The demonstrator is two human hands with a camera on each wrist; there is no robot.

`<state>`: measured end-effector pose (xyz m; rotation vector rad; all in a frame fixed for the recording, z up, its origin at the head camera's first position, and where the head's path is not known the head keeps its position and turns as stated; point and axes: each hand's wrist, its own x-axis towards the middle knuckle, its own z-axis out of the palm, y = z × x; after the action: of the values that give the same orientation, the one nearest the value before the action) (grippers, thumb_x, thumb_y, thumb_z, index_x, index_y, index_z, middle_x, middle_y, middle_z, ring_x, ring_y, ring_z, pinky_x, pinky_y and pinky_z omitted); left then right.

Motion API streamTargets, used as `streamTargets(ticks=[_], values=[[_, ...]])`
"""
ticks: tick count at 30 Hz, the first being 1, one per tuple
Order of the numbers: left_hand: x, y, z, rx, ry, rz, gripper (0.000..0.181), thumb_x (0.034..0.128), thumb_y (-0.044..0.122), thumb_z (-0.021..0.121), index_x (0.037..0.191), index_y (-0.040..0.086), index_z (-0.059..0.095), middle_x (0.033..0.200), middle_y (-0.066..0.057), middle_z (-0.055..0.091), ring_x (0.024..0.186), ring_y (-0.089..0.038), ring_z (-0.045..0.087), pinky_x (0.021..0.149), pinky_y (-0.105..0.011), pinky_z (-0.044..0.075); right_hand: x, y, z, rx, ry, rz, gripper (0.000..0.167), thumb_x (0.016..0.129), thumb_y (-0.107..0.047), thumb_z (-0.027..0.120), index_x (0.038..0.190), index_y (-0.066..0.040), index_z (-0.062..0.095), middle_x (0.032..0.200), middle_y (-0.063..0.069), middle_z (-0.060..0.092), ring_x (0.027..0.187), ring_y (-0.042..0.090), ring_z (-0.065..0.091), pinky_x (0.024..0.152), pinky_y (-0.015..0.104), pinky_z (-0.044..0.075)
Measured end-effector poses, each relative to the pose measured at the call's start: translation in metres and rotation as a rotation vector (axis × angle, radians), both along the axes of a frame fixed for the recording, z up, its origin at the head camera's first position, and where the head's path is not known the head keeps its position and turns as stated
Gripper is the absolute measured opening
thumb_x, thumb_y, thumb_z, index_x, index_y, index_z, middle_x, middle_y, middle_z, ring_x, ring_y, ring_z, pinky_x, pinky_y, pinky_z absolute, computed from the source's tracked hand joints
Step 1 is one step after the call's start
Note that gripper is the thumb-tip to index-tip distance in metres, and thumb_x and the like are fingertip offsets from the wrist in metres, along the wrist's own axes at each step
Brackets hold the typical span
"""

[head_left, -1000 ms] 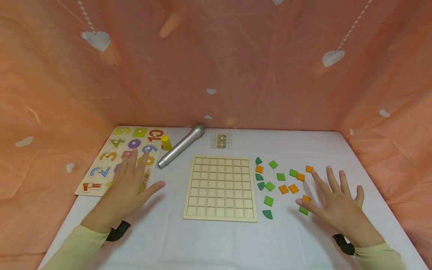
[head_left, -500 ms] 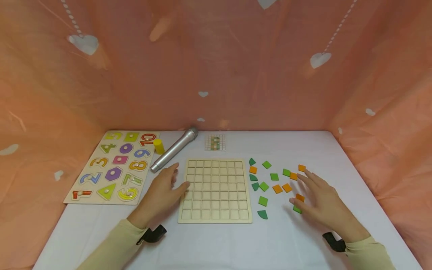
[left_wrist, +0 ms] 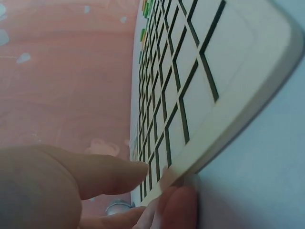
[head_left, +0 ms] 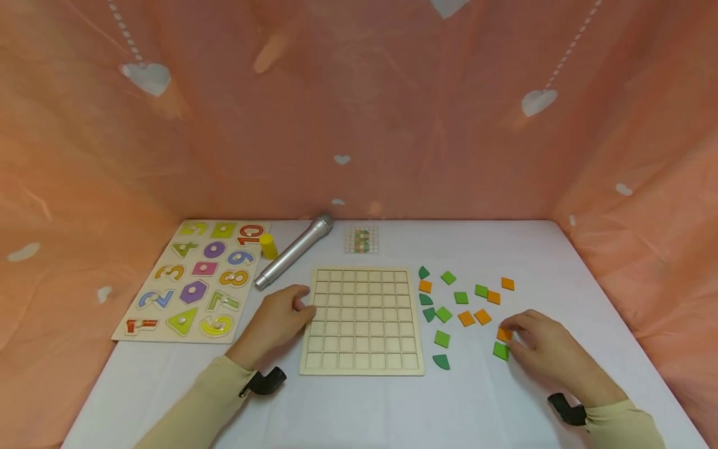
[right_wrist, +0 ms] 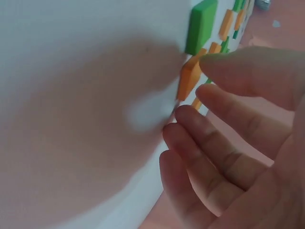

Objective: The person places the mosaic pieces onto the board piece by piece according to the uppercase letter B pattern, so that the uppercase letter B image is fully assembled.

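Note:
A pale wooden grid board (head_left: 361, 369) lies on the white table, its squares bare. My left hand (head_left: 276, 323) holds its left edge. In the left wrist view the thumb (left_wrist: 116, 175) is above the board and the bent fingers (left_wrist: 178, 207) are against its side. My right hand (head_left: 546, 349) is at an orange square tile (head_left: 504, 335), with thumb and index finger at opposite edges. In the right wrist view the thumb (right_wrist: 224, 69) overlaps this orange tile (right_wrist: 189, 78), which still lies beside a green square tile (right_wrist: 202, 26).
More orange, green and dark green quarter-round tiles (head_left: 441, 362) lie right of the board. Behind it are a small pattern card (head_left: 361, 240) and a silver microphone (head_left: 294, 251). A yellow cylinder (head_left: 268, 247) and a number puzzle (head_left: 162, 318) are at left. Orange cloth (head_left: 359, 112) hangs behind.
Both hands were spread above the table. The left has moved right to the board's edge and bent its fingers. The right has lowered and drawn its fingers together at the orange tile.

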<state>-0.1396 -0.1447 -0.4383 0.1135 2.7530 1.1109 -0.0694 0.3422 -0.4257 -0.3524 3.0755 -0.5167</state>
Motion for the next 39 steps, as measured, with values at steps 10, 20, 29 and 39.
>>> streamTargets(ticks=[10, 20, 29, 39], values=[[0.001, -0.001, 0.003, -0.001, -0.082, -0.026, 0.062, 0.0992, 0.017, 0.075, 0.155, 0.002, 0.053, 0.082, -0.002, 0.070, 0.067, -0.014, 0.064, 0.070, -0.029, 0.052, -0.003, 0.000, -0.001, 0.043, -0.027, -0.008, 0.019, 0.086, -0.010, 0.083, 0.105, -0.014, 0.079, 0.105, -0.002, 0.073, 0.100, 0.025, 0.071, 0.092, 0.057, 0.061], [0.000, -0.001, -0.001, 0.015, -0.067, -0.019, 0.063, 0.0989, 0.017, 0.073, 0.157, 0.004, 0.052, 0.081, -0.003, 0.067, 0.066, -0.015, 0.064, 0.066, -0.030, 0.050, -0.005, 0.002, -0.002, 0.016, -0.057, -0.049, 0.021, 0.087, -0.012, 0.084, 0.108, -0.010, 0.079, 0.108, 0.003, 0.073, 0.107, 0.033, 0.072, 0.096, 0.063, 0.058], [0.000, -0.007, 0.002, 0.012, -0.127, -0.029, 0.067, 0.1007, 0.018, 0.072, 0.161, 0.006, 0.046, 0.083, -0.005, 0.066, 0.064, -0.016, 0.065, 0.064, -0.029, 0.049, -0.014, -0.004, 0.003, -0.001, -0.032, -0.024, 0.020, 0.089, -0.015, 0.083, 0.108, -0.008, 0.078, 0.108, 0.006, 0.076, 0.105, 0.033, 0.072, 0.095, 0.060, 0.059], [-0.005, -0.005, 0.001, 0.099, -0.171, -0.049, 0.069, 0.1010, 0.014, 0.071, 0.163, 0.007, 0.043, 0.083, -0.008, 0.068, 0.062, -0.017, 0.067, 0.062, -0.029, 0.060, -0.045, -0.068, 0.025, -0.119, -0.090, -0.021, 0.021, 0.098, -0.021, 0.079, 0.115, -0.010, 0.077, 0.113, 0.007, 0.076, 0.105, 0.028, 0.069, 0.091, 0.053, 0.062]])
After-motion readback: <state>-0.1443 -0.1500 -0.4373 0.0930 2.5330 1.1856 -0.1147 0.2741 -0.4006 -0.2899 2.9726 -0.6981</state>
